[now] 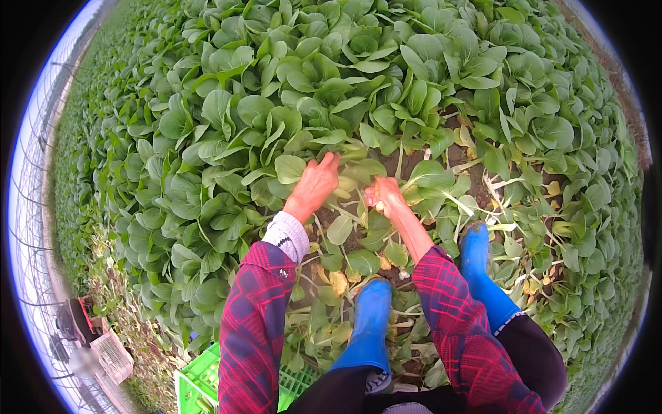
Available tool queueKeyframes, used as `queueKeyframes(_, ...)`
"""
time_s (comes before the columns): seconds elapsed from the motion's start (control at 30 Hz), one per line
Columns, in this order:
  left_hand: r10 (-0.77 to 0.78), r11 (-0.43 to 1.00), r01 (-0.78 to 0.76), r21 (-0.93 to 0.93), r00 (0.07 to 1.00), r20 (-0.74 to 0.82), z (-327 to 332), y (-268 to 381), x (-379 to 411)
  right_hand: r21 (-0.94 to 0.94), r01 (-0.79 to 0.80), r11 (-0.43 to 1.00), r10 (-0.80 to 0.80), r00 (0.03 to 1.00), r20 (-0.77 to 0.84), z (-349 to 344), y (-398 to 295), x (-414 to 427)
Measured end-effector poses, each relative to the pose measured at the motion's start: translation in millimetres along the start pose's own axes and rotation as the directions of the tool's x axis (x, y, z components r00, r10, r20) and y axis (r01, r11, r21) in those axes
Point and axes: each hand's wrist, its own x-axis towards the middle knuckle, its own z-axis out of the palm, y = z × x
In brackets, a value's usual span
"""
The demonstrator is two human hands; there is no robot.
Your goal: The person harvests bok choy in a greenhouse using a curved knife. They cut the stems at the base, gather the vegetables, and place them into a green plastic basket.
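My left hand [318, 181] is closed around a bok choy plant [345, 186], whose pale stalks show beside the fingers; part of the plant is blurred. Just to the right, my right hand [384, 195] has its fingers curled in. Whether anything is inside that fist is hidden. A blurred green leaf [364, 168] lies between the two hands. Below them, loose bok choy leaves [340, 230] and yellowed leaves [339, 282] are strewn over brown soil.
Dense standing bok choy [320, 72] spreads ahead and to the left. My blue rubber boots [373, 305] stand among the leaf litter. A green plastic crate [199, 375] sits behind my left arm. Farther left is a pale crate [112, 356] near the greenhouse wall [31, 207].
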Motion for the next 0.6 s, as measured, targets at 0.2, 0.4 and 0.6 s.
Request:
queueKeyframes(0.2, 0.008, 0.999, -0.01, -0.048, 0.999, -0.052, 1.2, 4.3, 11.5, 0.216, -0.058, 0.975, 0.053, 0.998, 0.032, -2.9, -2.5, 5.9)
queueKeyframes(0.4, 0.005, 0.998, -0.007, -0.055, 0.999, -0.044, 0.8, -6.0, 11.4, 0.265, -0.087, 0.96, 0.085, 0.996, 0.021, 23.0, -1.0, 16.0)
queueKeyframes(0.6, -0.001, 0.995, -0.002, -0.104, 1.0, -0.025, 1.4, -3.5, 16.1, 0.288, -0.005, 0.958, 0.014, 0.999, -0.03, 20.5, 22.0, 25.7)
